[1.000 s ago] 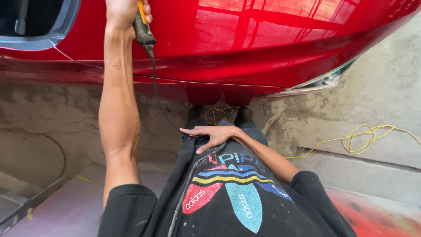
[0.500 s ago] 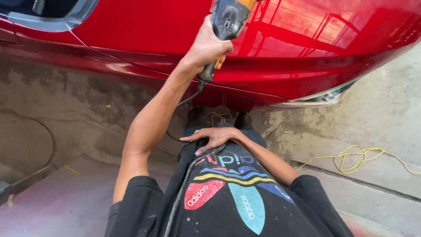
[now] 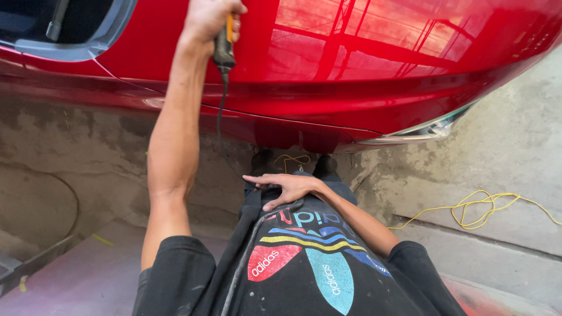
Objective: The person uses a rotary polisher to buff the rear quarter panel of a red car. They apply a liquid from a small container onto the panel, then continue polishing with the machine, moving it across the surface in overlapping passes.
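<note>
Hand (image 3: 208, 17) around orange-black tool handle (image 3: 224, 47)

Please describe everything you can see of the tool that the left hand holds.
Only the tool handle shows: dark, with an orange strip, upright against the glossy red car panel. The left hand wraps its top; the head is out of frame. A thin dark cord hangs from its lower end.

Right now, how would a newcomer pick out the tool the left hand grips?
Start at the glossy red car filling the top. Follow the raised left arm to the left hand against the panel. The tool is the dark handle with an orange stripe, a black cord hanging from it.
</note>
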A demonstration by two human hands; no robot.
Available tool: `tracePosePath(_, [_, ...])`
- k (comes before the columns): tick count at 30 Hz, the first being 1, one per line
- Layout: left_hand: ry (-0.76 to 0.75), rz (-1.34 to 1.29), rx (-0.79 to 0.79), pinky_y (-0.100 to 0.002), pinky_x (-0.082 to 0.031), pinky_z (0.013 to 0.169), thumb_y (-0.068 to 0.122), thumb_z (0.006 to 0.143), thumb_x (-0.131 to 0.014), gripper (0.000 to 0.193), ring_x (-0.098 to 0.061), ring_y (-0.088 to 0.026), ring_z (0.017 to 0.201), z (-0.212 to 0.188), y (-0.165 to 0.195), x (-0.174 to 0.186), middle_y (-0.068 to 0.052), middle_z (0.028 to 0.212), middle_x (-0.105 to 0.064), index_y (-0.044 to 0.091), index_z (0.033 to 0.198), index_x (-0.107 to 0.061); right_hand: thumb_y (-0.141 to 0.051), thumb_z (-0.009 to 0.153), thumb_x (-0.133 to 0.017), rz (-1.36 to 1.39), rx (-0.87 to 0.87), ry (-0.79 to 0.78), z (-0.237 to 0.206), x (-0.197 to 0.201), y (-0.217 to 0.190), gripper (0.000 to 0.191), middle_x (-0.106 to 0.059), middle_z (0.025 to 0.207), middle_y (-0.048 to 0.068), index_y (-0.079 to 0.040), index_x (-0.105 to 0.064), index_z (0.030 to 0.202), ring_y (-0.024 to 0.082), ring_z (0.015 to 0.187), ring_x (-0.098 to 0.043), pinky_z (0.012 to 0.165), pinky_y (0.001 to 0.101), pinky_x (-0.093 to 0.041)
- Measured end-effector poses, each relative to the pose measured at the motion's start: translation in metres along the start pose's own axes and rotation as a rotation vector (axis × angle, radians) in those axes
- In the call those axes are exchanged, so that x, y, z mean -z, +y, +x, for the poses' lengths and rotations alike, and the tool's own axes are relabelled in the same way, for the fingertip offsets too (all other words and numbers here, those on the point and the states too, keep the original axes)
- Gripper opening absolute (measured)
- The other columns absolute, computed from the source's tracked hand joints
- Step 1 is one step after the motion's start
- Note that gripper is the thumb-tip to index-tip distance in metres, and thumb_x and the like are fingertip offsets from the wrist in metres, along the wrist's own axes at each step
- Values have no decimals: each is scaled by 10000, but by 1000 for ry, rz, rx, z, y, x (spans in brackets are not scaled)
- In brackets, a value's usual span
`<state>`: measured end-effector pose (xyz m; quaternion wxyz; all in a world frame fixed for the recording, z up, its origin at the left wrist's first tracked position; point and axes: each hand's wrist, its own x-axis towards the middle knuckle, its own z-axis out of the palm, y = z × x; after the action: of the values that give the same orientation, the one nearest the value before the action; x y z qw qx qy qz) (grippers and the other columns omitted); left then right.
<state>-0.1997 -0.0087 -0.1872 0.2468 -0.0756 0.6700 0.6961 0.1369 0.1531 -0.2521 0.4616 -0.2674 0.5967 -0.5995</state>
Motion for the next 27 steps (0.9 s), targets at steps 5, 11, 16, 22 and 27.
tracePosePath(5, [12,-46,-79,-286,-524,452,-51,885,-711,171,-630,-130,551,-4,19,21,-65,698,-589,14,879,-554,-408,829,-823,63,17,18,-4,3,-5,986,-602,1332,130,-280,-281,1642,252,1260,-569,1085,371,-450])
tracePosePath(11, [39,79,-43,-331,-474,351,-78,811,-643,360,-567,-165,435,-66,27,-10,-79,622,-556,32,1107,-469,-447,906,-739,2,22,-113,-2,14,-12,737,-654,1265,137,-276,-463,1567,260,1226,-620,1035,376,-474])
tracePosePath(16, [-26,129,49,-339,-459,333,-120,740,-640,500,-559,-161,418,-133,26,-44,-65,679,-567,48,1167,-441,-475,943,-689,-57,110,-176,-3,21,-17,649,-655,1283,171,-251,-522,1528,307,1230,-607,1022,385,-472])
tracePosePath(22, [-52,134,66,-320,-459,340,-128,732,-647,523,-568,-154,432,-152,21,-42,-49,739,-586,59,1174,-440,-481,935,-686,-59,98,-184,-3,20,-17,653,-669,1245,168,-247,-531,1524,307,1187,-630,990,391,-491])
tracePosePath(27, [27,82,39,-317,-472,357,-113,789,-669,422,-569,-152,449,-112,23,-13,-75,664,-573,27,1111,-437,-475,912,-704,-24,57,-104,-6,13,-12,665,-663,1241,157,-244,-537,1513,298,1169,-636,976,381,-501])
